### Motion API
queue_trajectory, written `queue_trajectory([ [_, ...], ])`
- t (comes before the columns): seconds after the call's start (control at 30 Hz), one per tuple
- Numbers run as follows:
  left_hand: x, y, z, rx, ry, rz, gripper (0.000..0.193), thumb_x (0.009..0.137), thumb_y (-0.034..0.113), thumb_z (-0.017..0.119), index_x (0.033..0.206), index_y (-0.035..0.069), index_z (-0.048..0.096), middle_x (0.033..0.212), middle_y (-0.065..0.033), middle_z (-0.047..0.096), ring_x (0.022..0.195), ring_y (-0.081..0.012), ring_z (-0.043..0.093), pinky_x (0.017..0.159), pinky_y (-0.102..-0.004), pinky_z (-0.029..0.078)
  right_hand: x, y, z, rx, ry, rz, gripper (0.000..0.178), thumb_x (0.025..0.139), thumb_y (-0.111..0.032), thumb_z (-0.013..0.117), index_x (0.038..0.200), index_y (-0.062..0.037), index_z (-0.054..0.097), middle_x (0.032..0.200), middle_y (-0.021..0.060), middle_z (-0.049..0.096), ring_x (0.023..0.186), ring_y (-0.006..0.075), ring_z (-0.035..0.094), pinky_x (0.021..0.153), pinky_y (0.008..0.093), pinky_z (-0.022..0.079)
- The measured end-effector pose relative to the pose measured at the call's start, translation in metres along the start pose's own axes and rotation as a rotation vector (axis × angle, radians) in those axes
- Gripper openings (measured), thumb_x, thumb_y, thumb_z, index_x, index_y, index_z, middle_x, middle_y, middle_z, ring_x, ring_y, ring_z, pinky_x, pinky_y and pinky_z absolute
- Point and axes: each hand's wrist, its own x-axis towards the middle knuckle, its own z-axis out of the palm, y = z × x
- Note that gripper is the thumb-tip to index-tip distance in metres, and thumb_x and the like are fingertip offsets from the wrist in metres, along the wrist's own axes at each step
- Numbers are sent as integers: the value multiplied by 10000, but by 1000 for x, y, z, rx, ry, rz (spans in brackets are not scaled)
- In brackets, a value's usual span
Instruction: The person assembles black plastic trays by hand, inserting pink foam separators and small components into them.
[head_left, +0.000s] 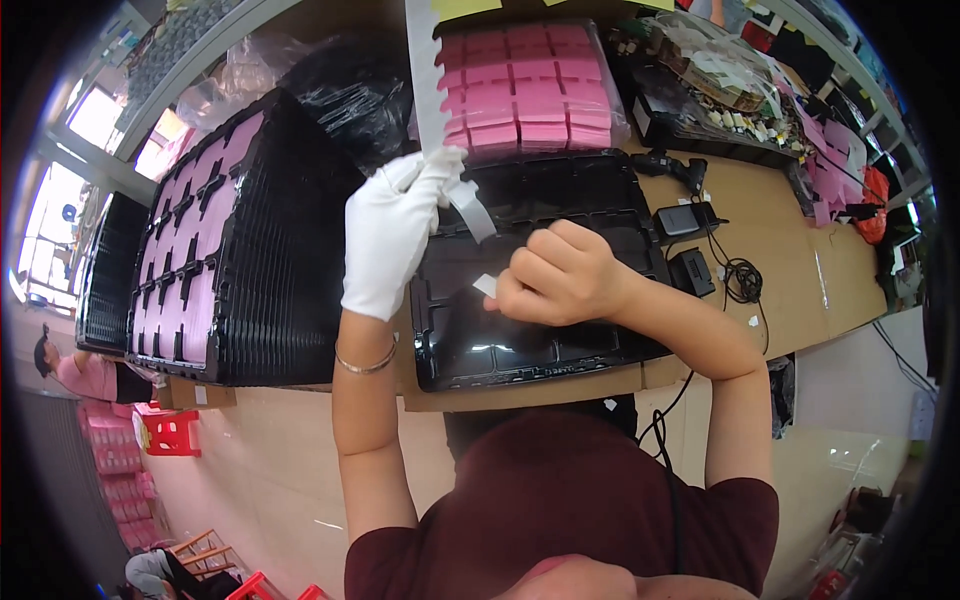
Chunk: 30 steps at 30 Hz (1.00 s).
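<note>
My left hand point(395, 230), in a white glove, is closed in a pinch at the lower end of a long white strip with a notched edge point(428, 80). A curled greyish strip point(472, 212) hangs beside its fingertips. My bare right hand point(560, 275) is closed, and a small white piece point(485, 287) sticks out at its thumb and fingers. Both hands are above a black plastic tray point(520, 362) with shallow compartments, which lies on the table.
At left stands a tall stack of black trays point(285, 260) with pink pieces on top. Bagged pink foam blocks point(525, 80) sit behind the tray. To the right lie a black handheld tool point(675, 170), black boxes point(685, 220) and a coiled cable point(742, 282). Another person point(75, 370) stands far left.
</note>
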Motion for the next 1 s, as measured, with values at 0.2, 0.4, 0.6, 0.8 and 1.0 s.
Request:
queue_trajectory([
  [0.2,27,-45,-23,318,259,373,419,976,250,652,1301,-1,565,1135,-125,630,905,-168,636,818,-312,524,-37,44,115,580,-757,573,328,1013,-405,477,918,-127,624,913,98,614,976,327,508,815,462,373],
  [0.4,-6,-67,-33,309,216,208,425,984,233,636,1332,8,541,1178,-131,632,992,-177,642,869,-314,525,-10,85,191,544,-1272,485,422,963,-548,505,965,-180,713,1038,101,655,1110,340,486,880,477,348],
  [0.6,-28,-93,-39,279,148,150,400,985,229,631,1317,17,560,1217,-137,613,1025,-209,647,902,-338,521,-8,86,201,179,-1223,328,422,886,-532,628,926,-133,759,1099,104,675,1142,309,526,902,497,363],
  [0.8,-57,-124,-57,352,116,84,378,996,233,614,1321,43,573,1231,-137,610,1027,-212,649,916,-331,519,-60,148,107,384,-1008,569,329,926,-399,634,835,-83,632,919,92,615,1003,305,521,877,422,385],
  [1.0,-72,-137,-55,281,62,11,335,1011,191,589,1307,34,587,1248,-109,613,1064,-182,640,932,-308,513,-155,189,8,359,-1120,815,288,914,-394,667,826,-128,598,881,61,560,963,273,470,854,401,358],
])
